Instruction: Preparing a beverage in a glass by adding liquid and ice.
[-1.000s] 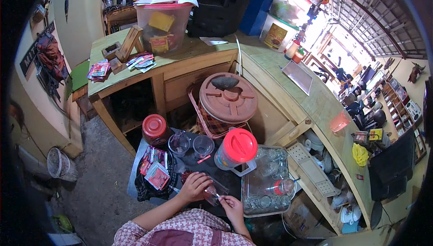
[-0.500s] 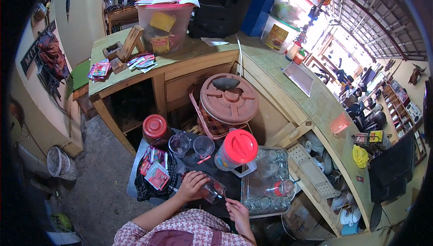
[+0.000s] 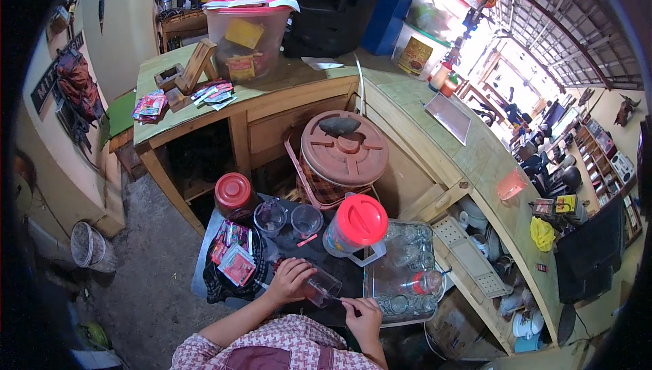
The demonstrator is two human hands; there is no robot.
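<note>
Near side of the red-lidded pitcher, the left hand grips a tipped clear glass; the right hand pinches something thin by its mouth. Left of the pitcher stands a clear cup; behind the pitcher, a brown-lidded tub.

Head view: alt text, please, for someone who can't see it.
A person's left hand holds a tilted clear container while the right hand pinches a thin object at its right end. Around them are sachets, two clear cups, a red-lidded pitcher and a tray of glassware.
</note>
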